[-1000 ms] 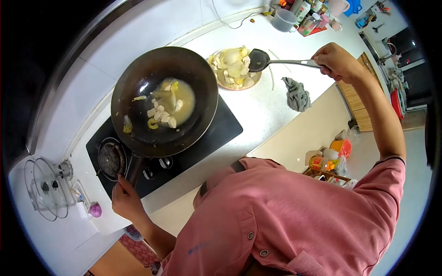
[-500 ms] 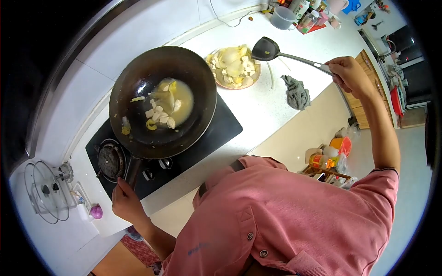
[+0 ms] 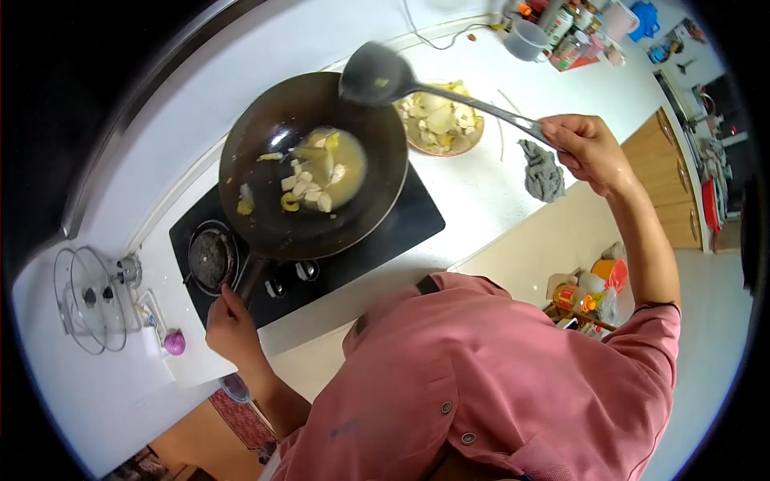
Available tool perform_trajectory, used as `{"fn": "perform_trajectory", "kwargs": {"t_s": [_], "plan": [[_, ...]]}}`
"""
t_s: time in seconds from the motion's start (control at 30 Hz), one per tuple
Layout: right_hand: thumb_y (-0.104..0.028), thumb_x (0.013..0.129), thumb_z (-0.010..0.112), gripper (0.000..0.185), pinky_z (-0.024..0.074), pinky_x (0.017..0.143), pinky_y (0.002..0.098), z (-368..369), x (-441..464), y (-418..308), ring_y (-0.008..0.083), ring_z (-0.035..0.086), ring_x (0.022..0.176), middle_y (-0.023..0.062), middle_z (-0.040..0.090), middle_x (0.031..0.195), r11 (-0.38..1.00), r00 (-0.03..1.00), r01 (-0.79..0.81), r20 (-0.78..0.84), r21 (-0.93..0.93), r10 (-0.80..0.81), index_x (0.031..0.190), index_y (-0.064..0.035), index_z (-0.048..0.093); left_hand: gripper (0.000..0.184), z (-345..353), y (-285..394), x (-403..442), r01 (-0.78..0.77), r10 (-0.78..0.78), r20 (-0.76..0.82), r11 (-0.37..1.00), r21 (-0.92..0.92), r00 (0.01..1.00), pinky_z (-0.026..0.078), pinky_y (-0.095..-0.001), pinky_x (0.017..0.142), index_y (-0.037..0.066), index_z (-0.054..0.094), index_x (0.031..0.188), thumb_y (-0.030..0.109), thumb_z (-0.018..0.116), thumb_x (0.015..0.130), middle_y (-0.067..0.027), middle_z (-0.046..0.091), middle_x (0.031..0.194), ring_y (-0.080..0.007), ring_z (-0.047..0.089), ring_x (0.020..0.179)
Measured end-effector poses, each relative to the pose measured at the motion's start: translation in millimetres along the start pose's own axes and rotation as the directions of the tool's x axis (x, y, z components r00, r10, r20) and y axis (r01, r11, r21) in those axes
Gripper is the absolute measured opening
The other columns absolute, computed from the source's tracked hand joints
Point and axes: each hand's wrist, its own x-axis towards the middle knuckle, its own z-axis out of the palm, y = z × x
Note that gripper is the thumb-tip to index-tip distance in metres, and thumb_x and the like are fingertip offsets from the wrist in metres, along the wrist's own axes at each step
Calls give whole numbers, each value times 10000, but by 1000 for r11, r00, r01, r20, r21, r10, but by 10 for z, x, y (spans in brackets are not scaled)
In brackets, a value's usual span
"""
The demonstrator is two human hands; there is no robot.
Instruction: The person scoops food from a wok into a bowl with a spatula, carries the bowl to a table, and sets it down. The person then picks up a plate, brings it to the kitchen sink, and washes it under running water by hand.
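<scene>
My left hand is closed round the end of the handle of a dark wok, which sits on the black stove. Pale cubes, leafy pieces and cloudy broth lie in the wok. In my right hand is the handle of a black spatula. Its blade is raised over the wok's far right rim, with a small bit of food on it. To the right of the wok, a plate of cubes and leaves rests on the counter, partly behind the spatula's shaft.
A grey cloth lies near the counter's front edge. Bottles and a clear plastic tub stand at the back right. At the left are a second burner, glass lids and a purple onion.
The spatula has swung left from beside the plate to over the wok's rim, carried by my right hand. My left hand still holds the wok handle. The whole view has shifted slightly.
</scene>
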Motion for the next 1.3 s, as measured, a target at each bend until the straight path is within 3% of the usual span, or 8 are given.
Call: {"fn": "perform_trajectory", "kwargs": {"t_s": [0.1,0.17,0.3,0.43,0.7,0.97,1.17,1.3], "plan": [[-200,933,651,237,419,495,278,478,288,-196,135,525,521,46,617,643,846,953,294,64,-446,-297,1008,15,719,373,62,-75,-29,-18,18,-22,1000,16,1000,395,-395,434,43,618,653,256,612,959,-135,568,587,-324,541,474],[-190,936,644,239,460,562,332,701,591,-220,225,591,577,147,666,712,420,738,594,257,-686,-624,1031,22,703,296,64,-95,-48,-30,30,-14,998,51,999,435,-394,457,56,644,682,213,642,933,-98,600,623,-304,584,519],[-223,906,628,208,506,649,397,1137,1069,-459,356,637,688,175,678,787,166,741,522,348,-837,-575,959,-44,720,272,1,0,-6,21,-21,-35,1000,-7,999,439,-380,466,64,643,680,204,659,914,-86,602,624,-294,587,527],[-259,895,622,201,525,713,450,1597,1480,-681,368,655,773,166,687,813,112,624,679,490,-726,-608,953,-94,722,270,4,-18,-14,59,-60,-26,998,-24,998,431,-358,458,74,638,672,217,674,898,-75,593,612,-283,585,529],[-110,826,618,258,529,713,346,1901,1493,-1302,246,638,808,60,651,799,-622,-117,742,866,-250,-487,1077,-96,676,304,14,-12,-16,60,-59,-50,998,21,997,436,-338,456,87,608,635,226,668,898,-52,599,608,-260,594,526],[-86,822,619,310,527,716,320,2064,1336,-1398,228,588,738,58,536,699,-813,-305,577,902,-80,-305,1128,-76,669,333,9,-4,-18,53,-51,-61,998,32,997,424,-319,418,81,600,613,228,669,904,-39,598,580,-229,585,474],[-189,878,641,183,514,632,361,1510,1214,-1538,268,644,668,102,651,696,-614,236,604,850,-509,-472,1027,-118,721,334,4,-11,-10,32,-30,-82,999,31,996,428,-309,422,80,597,609,225,670,901,-41,606,588,-228,587,477],[-146,877,649,164,495,576,371,1098,1397,-1518,274,636,592,136,659,685,-429,447,569,701,-702,-555,790,-12,683,327,-15,5,-3,51,-49,-46,997,50,998,442,-301,434,83,600,612,224,672,899,-41,609,592,-227,599,488]]}}
